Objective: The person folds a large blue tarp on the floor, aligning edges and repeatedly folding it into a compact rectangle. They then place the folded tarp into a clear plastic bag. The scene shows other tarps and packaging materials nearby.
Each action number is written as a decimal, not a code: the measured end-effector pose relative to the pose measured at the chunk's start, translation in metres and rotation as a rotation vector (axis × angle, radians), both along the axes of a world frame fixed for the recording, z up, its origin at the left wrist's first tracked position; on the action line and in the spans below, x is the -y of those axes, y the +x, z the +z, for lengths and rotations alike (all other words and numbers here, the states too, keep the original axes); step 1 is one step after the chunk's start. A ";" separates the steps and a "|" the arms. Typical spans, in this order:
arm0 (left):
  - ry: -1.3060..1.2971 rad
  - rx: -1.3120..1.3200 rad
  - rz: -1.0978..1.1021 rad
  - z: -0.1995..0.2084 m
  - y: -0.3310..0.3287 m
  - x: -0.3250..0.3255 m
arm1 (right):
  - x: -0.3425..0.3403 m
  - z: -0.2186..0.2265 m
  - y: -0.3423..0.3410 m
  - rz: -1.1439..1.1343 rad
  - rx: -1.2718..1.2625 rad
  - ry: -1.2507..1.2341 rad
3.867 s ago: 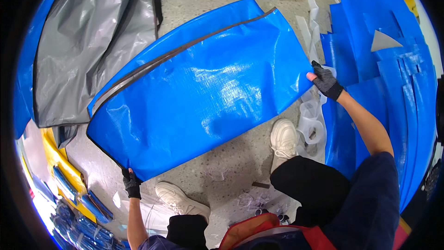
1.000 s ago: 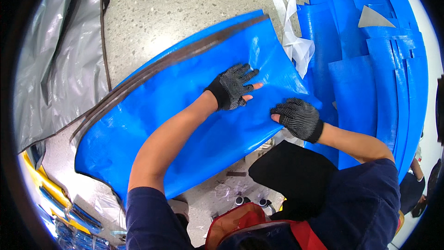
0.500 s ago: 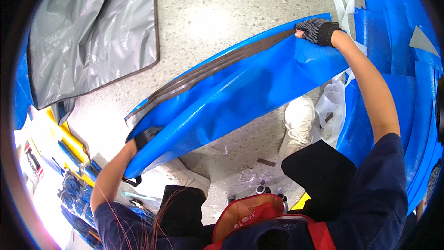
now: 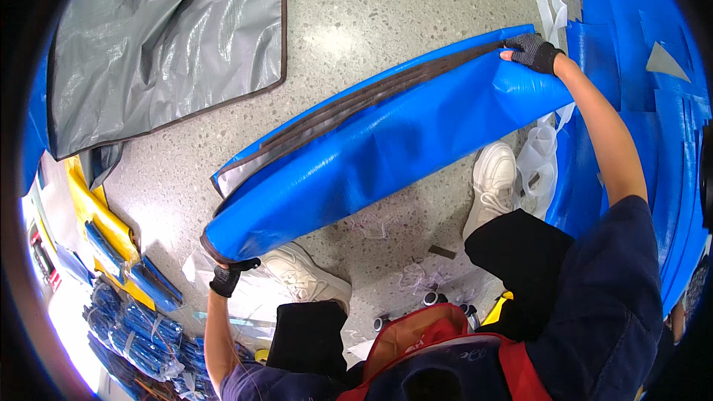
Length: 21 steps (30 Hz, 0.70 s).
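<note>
Folded blue tarp (image 4: 371, 148), dark-edged, held above the speckled floor (image 4: 386, 7). Left hand (image 4: 226, 276) clenched on near-left end; right hand (image 4: 533, 50) clenched on far-right corner. Grey tarp (image 4: 163, 37) far left.

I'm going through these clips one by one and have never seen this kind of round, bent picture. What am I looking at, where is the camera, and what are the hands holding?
There is no machine here. A person wears a wide-angle camera on the head, looking down, so straight edges curve near the rim. The left hand and the right hand, both in dark gloves, grip opposite ends of a folded blue tarp with a dark border strip, lifted above the speckled floor. The person's white shoes show below it. A grey sheet lies on the floor at upper left, more blue sheets are stacked at right, and rolled blue bundles sit at lower left.
</note>
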<state>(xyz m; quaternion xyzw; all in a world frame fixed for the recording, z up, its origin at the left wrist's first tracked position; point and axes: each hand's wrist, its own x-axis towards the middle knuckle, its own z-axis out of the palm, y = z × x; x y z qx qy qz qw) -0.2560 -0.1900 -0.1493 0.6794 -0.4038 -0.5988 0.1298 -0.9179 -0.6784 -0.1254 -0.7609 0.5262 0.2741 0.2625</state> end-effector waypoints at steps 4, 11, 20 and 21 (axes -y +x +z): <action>-0.140 -0.207 0.518 -0.026 -0.024 -0.015 | 0.015 0.005 0.002 -0.030 -0.082 0.146; -0.227 0.752 0.371 -0.017 -0.097 0.071 | 0.017 -0.008 0.014 0.335 -0.205 -0.230; -0.723 0.953 0.383 0.015 -0.126 0.134 | 0.030 -0.024 0.013 0.445 -0.094 -0.279; -0.916 0.906 0.172 0.047 -0.158 0.167 | 0.030 -0.022 0.015 0.424 -0.090 -0.261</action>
